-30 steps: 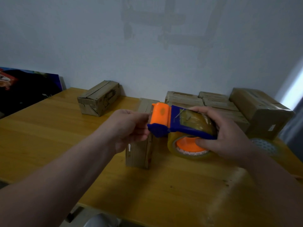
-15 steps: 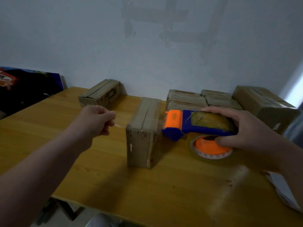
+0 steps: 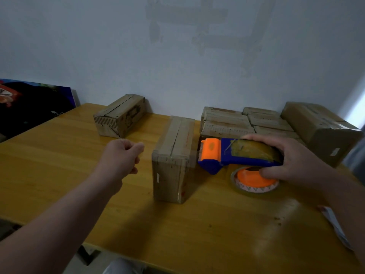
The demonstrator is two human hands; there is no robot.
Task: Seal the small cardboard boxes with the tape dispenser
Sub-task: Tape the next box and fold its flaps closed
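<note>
A small cardboard box [image 3: 171, 161] stands on the wooden table [image 3: 177, 224], its long side pointing away from me, with a seam along its top. My right hand [image 3: 292, 165] grips the blue and orange tape dispenser [image 3: 237, 155] just right of the box, the orange head almost touching the box's upper right edge. The tape roll [image 3: 254, 180] rests on the table under the dispenser. My left hand [image 3: 122, 157] hovers left of the box, thumb and fingers pinched together on the end of a faint strip of clear tape [image 3: 191, 160] that spans the box top.
Another small box [image 3: 120, 115] lies at the back left. Several flat boxes [image 3: 227, 123] are stacked at the back right, beside a larger taped box [image 3: 324, 129]. A dark poster [image 3: 29, 107] leans at the far left. White paper [image 3: 335, 226] lies at the table's right edge.
My left hand pulled away from the dispenser's head to the left, drawing tape out across the box. My right hand lowered the dispenser to the right of the box.
</note>
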